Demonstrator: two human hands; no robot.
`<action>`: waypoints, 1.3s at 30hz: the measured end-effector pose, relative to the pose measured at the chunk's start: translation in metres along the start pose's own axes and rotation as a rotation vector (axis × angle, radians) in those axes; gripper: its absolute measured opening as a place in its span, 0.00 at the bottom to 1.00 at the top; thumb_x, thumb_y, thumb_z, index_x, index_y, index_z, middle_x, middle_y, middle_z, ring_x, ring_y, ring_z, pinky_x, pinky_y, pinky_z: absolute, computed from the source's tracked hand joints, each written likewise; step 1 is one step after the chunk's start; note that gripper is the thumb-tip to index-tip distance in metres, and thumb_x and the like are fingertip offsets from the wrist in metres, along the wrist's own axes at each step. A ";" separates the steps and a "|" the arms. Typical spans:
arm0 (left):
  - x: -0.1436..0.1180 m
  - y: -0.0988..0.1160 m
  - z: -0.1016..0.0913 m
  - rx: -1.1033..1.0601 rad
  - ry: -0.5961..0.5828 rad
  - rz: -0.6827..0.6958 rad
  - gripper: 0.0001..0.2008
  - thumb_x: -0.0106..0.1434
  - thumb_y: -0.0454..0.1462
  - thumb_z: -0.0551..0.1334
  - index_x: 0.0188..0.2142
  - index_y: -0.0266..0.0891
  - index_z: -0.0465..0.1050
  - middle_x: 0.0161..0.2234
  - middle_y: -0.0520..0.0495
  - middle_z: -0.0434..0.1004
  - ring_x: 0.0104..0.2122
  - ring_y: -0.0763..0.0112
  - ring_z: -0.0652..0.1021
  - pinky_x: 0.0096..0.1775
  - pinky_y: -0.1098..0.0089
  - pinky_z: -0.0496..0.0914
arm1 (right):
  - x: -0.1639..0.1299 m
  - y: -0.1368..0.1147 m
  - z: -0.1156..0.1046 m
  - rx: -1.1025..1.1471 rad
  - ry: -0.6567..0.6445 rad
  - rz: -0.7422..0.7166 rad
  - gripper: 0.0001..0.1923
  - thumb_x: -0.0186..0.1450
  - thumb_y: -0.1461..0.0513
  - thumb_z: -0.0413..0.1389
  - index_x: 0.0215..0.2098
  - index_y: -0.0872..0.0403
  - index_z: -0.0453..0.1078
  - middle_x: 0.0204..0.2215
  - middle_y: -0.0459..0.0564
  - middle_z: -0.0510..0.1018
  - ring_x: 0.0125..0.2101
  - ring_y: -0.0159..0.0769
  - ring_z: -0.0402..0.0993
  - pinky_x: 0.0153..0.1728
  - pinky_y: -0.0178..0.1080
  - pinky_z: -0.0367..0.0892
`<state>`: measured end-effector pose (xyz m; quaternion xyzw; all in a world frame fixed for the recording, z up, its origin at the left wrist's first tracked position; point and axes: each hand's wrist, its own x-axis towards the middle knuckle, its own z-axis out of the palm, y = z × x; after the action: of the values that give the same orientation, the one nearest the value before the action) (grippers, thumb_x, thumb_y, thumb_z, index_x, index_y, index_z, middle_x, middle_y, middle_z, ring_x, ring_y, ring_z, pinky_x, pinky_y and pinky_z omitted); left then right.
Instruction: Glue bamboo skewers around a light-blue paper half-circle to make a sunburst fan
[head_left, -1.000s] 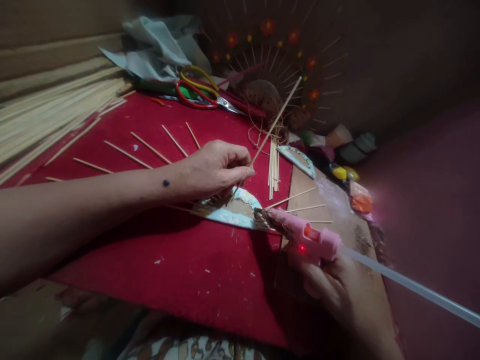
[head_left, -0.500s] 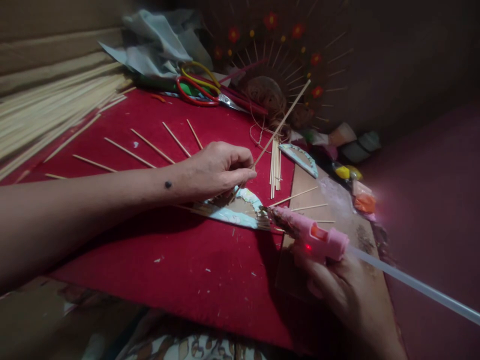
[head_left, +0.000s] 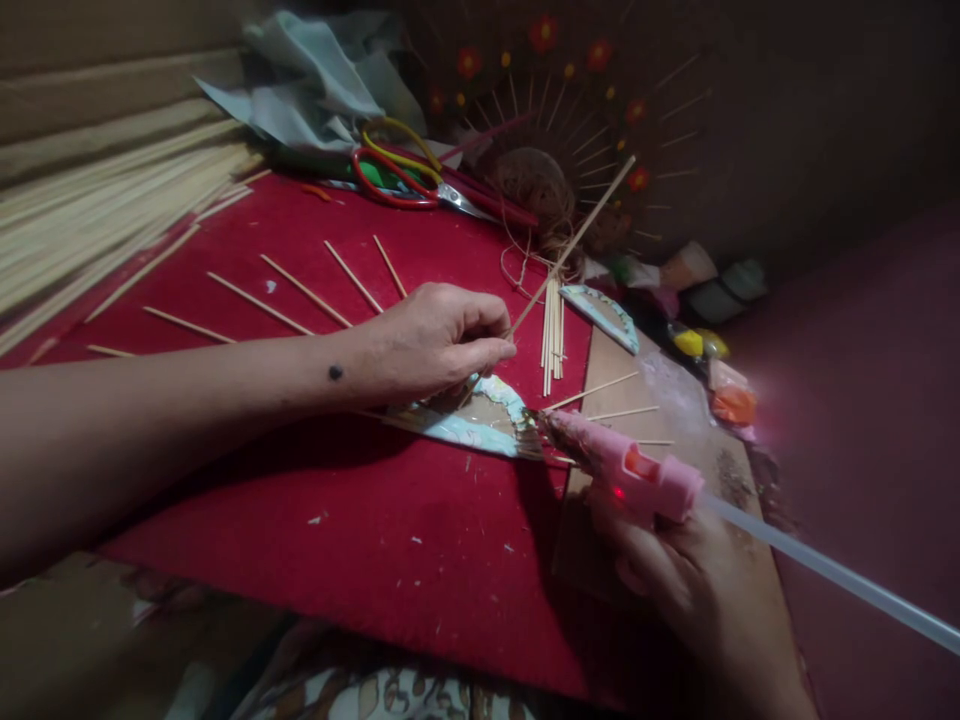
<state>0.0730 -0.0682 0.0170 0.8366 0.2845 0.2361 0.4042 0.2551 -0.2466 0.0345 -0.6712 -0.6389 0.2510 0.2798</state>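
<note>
Between thumb and fingers, my left hand (head_left: pixel 457 335) pinches a thin wooden stick (head_left: pixel 574 240) that slants up to the right. Its lower end reaches down to a half-round cardboard piece (head_left: pixel 491 412) edged with light-blue patterned fabric. Several sticks (head_left: pixel 296 285) fan out from that piece to both sides; my left wrist hides part of them. My right hand (head_left: pixel 675 570) is wrapped round a pink hot glue gun (head_left: pixel 637 465) with a lit red light and a long clear glue stick (head_left: pixel 832 565) in its back. The gun's nozzle is close to the right end of the fabric edge.
Loose sticks (head_left: pixel 112 220) lie in a pile at left, a small bundle (head_left: pixel 553 340) beyond my hand. Scissors (head_left: pixel 397 170), crumpled fabric (head_left: pixel 315 80) and twine (head_left: pixel 536 185) sit at the back. A second half-round piece (head_left: pixel 600 315) rests by a brown board (head_left: pixel 667 580) on the red surface (head_left: pixel 360 540).
The upper end of the stick in my left hand has shifted slightly to the right. Otherwise both hands and the glue gun stay nearly where they were.
</note>
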 end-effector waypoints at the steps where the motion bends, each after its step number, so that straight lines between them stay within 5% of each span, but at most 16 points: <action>1: 0.000 0.000 0.000 0.001 -0.003 -0.002 0.09 0.61 0.37 0.58 0.26 0.36 0.70 0.18 0.54 0.67 0.20 0.79 0.68 0.25 0.76 0.60 | 0.000 0.001 0.000 -0.001 0.006 0.001 0.23 0.68 0.64 0.50 0.60 0.51 0.69 0.54 0.49 0.78 0.54 0.48 0.75 0.57 0.49 0.70; 14: -0.001 0.002 -0.001 0.038 -0.014 -0.003 0.09 0.62 0.38 0.57 0.27 0.36 0.70 0.19 0.54 0.68 0.21 0.77 0.69 0.27 0.75 0.61 | -0.001 0.000 0.002 -0.015 -0.034 0.009 0.23 0.69 0.61 0.52 0.61 0.46 0.68 0.57 0.46 0.75 0.54 0.46 0.75 0.54 0.43 0.72; 20: -0.001 0.002 -0.002 0.058 -0.004 0.013 0.10 0.61 0.38 0.57 0.27 0.36 0.71 0.19 0.54 0.68 0.23 0.77 0.68 0.28 0.75 0.60 | -0.001 -0.001 0.003 0.034 -0.080 -0.071 0.24 0.69 0.62 0.51 0.63 0.50 0.66 0.60 0.46 0.72 0.60 0.41 0.68 0.60 0.40 0.65; 39: -0.001 0.001 -0.001 0.066 0.000 0.004 0.10 0.61 0.40 0.57 0.27 0.37 0.71 0.19 0.54 0.67 0.22 0.76 0.68 0.28 0.74 0.60 | 0.001 -0.004 0.008 0.157 -0.058 -0.026 0.23 0.68 0.63 0.52 0.61 0.49 0.69 0.57 0.48 0.75 0.56 0.49 0.72 0.57 0.47 0.69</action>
<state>0.0721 -0.0688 0.0178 0.8500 0.2905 0.2274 0.3761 0.2466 -0.2455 0.0321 -0.6311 -0.6338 0.3160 0.3163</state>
